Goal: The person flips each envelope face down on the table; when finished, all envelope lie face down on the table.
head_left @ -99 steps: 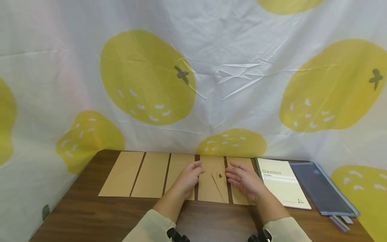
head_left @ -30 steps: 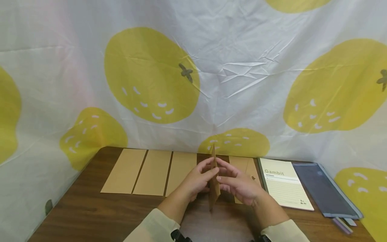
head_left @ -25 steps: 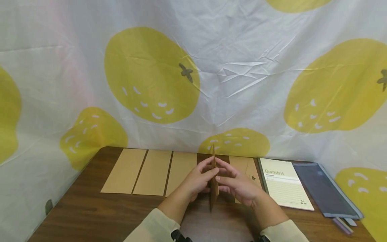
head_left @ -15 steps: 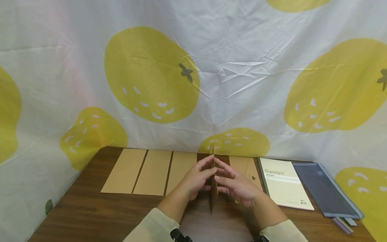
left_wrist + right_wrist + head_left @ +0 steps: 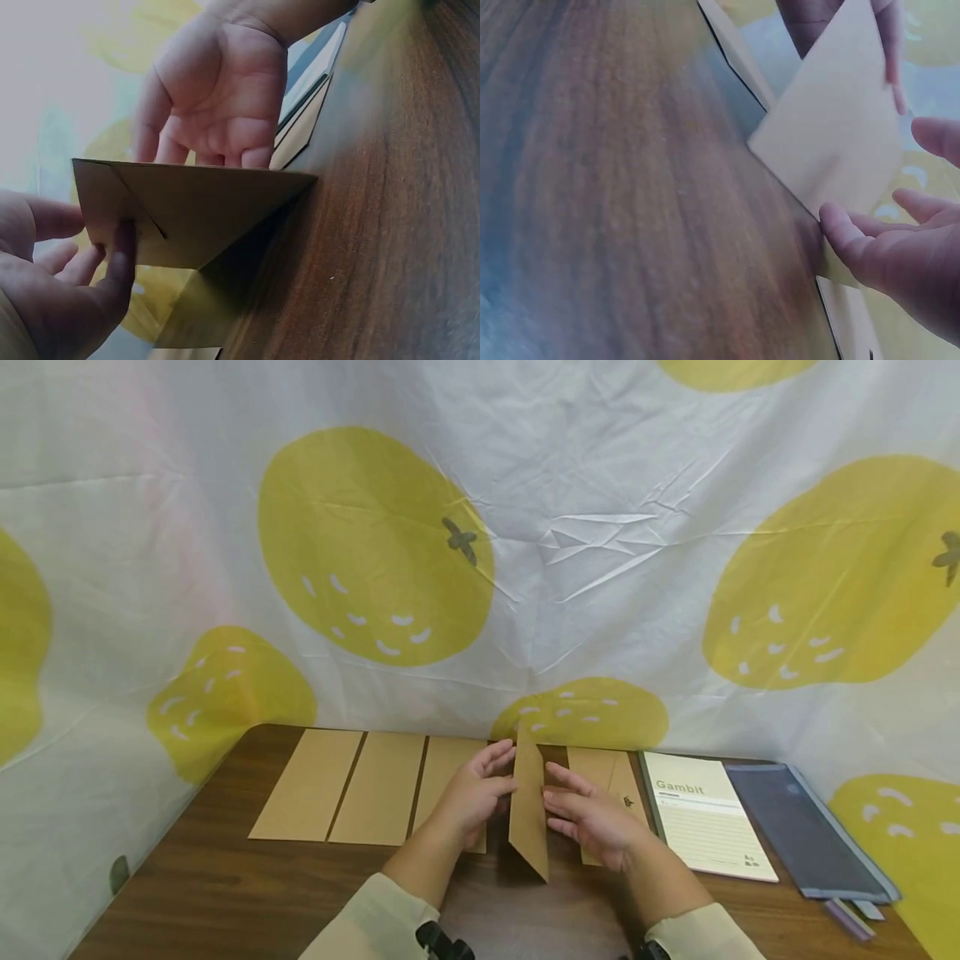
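Observation:
A brown kraft envelope [image 5: 531, 814] stands on edge between my hands, leaning left, its plain face toward the right. Its flap side, seen in the left wrist view, faces my left hand [image 5: 467, 797], whose fingertips and thumb touch that side and the far edge. My right hand [image 5: 600, 822] has its fingers spread beside the plain face; in the right wrist view its thumb is at the lower edge, contact hard to make out. Three envelopes [image 5: 307, 785] lie plain side up on the left. Another envelope [image 5: 600, 768] lies at right with flap and printed mark showing, partly behind my right hand.
A cream notebook [image 5: 708, 818] marked "Gambit" lies right of the envelopes. Beyond it sit a dark blue-grey zip pouch [image 5: 813, 827] and a small purple strip [image 5: 849, 918]. A white cloth [image 5: 585, 427] with yellow fruit prints hangs behind the brown wooden table [image 5: 225, 893].
The envelope lay flat, flap up, 3.3 s ago; then both hands held it upright between their fingertips. Now the hands have parted slightly and the envelope has tipped left, showing its plain face.

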`<state>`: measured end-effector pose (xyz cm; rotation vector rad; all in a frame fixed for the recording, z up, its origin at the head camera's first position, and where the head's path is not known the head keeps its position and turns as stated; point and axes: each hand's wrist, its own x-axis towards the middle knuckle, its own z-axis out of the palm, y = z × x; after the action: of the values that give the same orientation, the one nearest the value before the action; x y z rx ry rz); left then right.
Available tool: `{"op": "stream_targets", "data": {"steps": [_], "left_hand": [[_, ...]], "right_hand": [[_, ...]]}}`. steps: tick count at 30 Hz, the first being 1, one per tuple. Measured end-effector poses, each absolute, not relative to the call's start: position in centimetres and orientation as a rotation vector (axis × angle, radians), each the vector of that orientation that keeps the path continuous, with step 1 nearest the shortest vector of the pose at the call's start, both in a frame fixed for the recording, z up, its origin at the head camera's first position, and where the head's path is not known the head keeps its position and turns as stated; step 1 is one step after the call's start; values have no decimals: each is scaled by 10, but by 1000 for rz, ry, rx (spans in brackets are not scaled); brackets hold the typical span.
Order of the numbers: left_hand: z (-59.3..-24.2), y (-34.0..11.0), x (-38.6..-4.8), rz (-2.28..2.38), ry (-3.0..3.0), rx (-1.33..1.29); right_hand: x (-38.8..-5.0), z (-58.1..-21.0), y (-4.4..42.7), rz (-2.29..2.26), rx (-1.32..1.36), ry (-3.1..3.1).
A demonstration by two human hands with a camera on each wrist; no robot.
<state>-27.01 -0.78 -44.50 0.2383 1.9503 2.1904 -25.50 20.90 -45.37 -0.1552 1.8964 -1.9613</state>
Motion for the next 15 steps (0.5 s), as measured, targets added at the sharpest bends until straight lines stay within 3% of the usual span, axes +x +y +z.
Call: {"op": "stream_targets", "data": {"steps": [15], "left_hand": [[-457, -16, -271, 1994, 2254, 116]], "right_hand": [[-257, -451, 221, -2077, -81, 1848]]}}
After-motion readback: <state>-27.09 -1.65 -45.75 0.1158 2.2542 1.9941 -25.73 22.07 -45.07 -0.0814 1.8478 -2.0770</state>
